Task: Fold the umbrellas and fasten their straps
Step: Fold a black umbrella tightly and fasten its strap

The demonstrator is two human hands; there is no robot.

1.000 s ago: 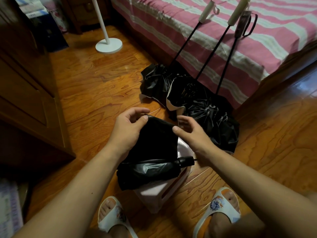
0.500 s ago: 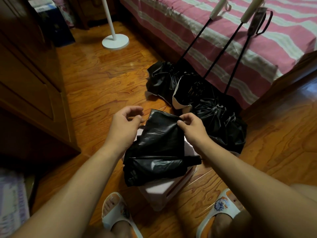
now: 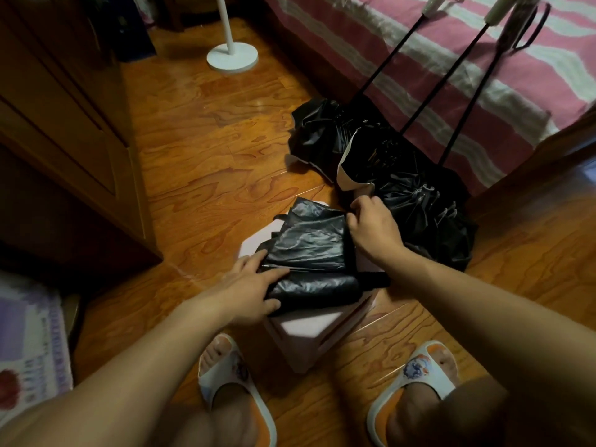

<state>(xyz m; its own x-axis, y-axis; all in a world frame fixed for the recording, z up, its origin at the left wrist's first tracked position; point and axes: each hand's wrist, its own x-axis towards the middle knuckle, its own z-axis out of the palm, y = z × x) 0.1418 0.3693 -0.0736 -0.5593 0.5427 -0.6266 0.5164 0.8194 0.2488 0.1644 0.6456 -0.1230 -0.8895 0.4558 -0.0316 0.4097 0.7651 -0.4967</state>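
Floor: glossy orange wood (image 3: 200,130), with a dark cabinet (image 3: 61,130) along the left and a pink-striped bed (image 3: 435,69) at upper right.
Stool: a pale box-like stool (image 3: 303,327) stood between the two slippered feet (image 3: 225,379), and it carried the umbrella.
Umbrella: black, half collapsed (image 3: 309,253), it lay across the stool top, canopy bunched in loose folds, dark handle end poking out to the right.
Left hand: down flat on the near left of the canopy (image 3: 248,288), fingers stretched out and pressing the fabric, nothing gripped.
Right hand: up at the far right corner of the canopy (image 3: 374,227), fingers curled in and pinching a fold of the fabric.
Pile: three more black umbrellas (image 3: 403,188) sat heaped on the floor just beyond the stool, shafts out long and leaning on the bed, handles resting on the stripes.
Stand: a white round base and pole (image 3: 232,54) stood well apart at the top.
Strap: I could not make one out among the folds.
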